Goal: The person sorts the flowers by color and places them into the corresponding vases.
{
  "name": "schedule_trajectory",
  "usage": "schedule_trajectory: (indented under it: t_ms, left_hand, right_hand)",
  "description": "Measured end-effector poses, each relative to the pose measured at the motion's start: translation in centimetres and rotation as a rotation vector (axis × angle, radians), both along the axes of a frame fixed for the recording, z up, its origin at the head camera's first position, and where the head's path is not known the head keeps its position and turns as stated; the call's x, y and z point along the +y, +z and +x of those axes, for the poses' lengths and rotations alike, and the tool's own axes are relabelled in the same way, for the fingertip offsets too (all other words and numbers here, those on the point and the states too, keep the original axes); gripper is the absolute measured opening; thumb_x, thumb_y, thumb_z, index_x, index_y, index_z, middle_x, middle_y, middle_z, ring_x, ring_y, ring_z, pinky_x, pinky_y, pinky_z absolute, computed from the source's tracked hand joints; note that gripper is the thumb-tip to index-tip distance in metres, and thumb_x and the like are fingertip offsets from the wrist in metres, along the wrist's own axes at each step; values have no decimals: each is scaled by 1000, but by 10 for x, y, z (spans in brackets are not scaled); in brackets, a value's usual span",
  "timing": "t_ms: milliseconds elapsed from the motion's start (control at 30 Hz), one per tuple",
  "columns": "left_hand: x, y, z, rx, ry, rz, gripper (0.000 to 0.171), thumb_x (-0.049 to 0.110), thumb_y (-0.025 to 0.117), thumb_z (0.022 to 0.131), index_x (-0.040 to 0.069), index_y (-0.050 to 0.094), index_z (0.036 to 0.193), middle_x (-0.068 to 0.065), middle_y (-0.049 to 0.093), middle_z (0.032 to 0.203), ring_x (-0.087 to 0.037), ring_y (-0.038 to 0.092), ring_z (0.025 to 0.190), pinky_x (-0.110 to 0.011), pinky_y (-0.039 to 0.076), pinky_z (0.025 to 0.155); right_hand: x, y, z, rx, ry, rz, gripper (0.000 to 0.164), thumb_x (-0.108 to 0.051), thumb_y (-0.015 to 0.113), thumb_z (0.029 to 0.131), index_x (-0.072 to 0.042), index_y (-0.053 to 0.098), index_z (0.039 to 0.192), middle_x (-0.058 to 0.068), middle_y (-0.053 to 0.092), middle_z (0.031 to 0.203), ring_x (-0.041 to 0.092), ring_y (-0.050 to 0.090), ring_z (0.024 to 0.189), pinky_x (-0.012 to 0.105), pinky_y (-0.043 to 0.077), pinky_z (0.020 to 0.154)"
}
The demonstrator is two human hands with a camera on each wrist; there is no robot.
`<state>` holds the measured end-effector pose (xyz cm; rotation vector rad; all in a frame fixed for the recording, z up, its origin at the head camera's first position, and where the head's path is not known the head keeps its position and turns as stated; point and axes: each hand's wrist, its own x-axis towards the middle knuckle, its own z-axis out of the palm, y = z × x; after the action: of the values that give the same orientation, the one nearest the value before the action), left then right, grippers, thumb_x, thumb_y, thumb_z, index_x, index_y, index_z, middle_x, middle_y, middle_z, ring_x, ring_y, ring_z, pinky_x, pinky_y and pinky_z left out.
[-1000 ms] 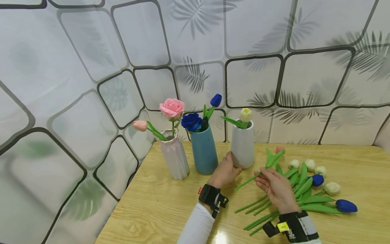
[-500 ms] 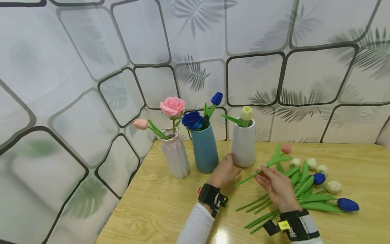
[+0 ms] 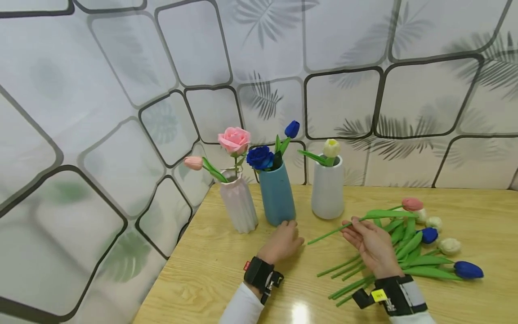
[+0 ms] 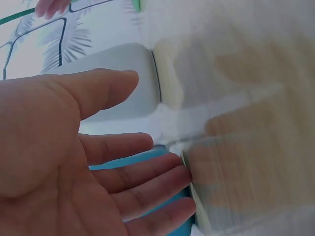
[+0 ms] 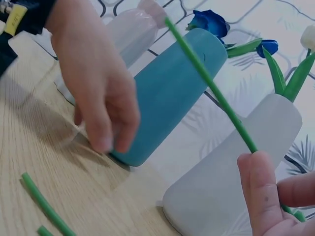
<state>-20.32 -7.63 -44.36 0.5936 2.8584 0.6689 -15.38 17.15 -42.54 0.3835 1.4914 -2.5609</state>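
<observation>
My right hand pinches the green stem of a pink tulip between thumb and fingers, above a heap of loose tulips. The stem's bare end points left, toward the vases. My left hand is at the foot of the blue vase, fingers extended and holding nothing; in the left wrist view its palm shows, fingers loosely spread. The blue vase bears a blue rose and a blue tulip. To its right stands a white vase with a white tulip.
A pale pink ribbed vase at the left holds a pink rose and a peach tulip. White and blue tulips lie at the right on the wooden table. A patterned curtain hangs behind.
My left hand has left the base of the white vase and moved left to the blue vase. The pink tulip in my right hand has turned, its bloom now lower and farther right.
</observation>
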Motion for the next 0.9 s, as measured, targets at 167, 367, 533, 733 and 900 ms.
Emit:
schedule_trajectory:
  t_ms: [167, 367, 533, 733, 900]
  left_hand:
    - [-26, 3, 11, 27, 28, -52, 21, 20, 68, 103, -1, 64, 103, -24, 64, 117, -40, 65, 112, -50, 55, 98]
    - [-63, 14, 11, -97, 155, -80, 29, 23, 68, 97, 4, 61, 77, -19, 66, 93, -33, 64, 86, -45, 53, 76]
    - [-90, 28, 14, -231, 316, -23, 41, 32, 68, 97, -5, 69, 115, -20, 72, 111, -33, 68, 95, -48, 57, 78]
    - [-128, 12, -2, -148, 340, 24, 30, 28, 73, 95, 2, 72, 110, -15, 74, 103, -31, 70, 93, -46, 57, 78]
    - [-150, -1, -17, -138, 402, 37, 52, 31, 73, 95, -11, 63, 122, -25, 72, 107, -34, 70, 92, -43, 57, 76]
  right_hand:
    - [-4, 3, 0, 22, -26, 44, 11, -19, 45, 114, -14, 55, 116, -11, 77, 89, 1, 76, 83, 17, 61, 84]
    - [-11, 7, 3, 135, -100, 162, 14, -18, 48, 114, -10, 50, 125, -16, 74, 91, -1, 75, 85, 17, 61, 83]
    - [-24, 9, 9, 251, -256, 309, 18, -12, 50, 113, -6, 51, 129, -19, 74, 90, -1, 75, 82, 18, 63, 78]
    - [-43, 8, 13, 484, -460, 460, 13, -2, 57, 108, 0, 59, 121, -19, 75, 91, -2, 76, 77, 17, 62, 71]
    - [-58, 4, 16, 772, -553, 564, 11, 10, 58, 104, 9, 63, 114, -19, 75, 98, -6, 75, 83, 13, 60, 71]
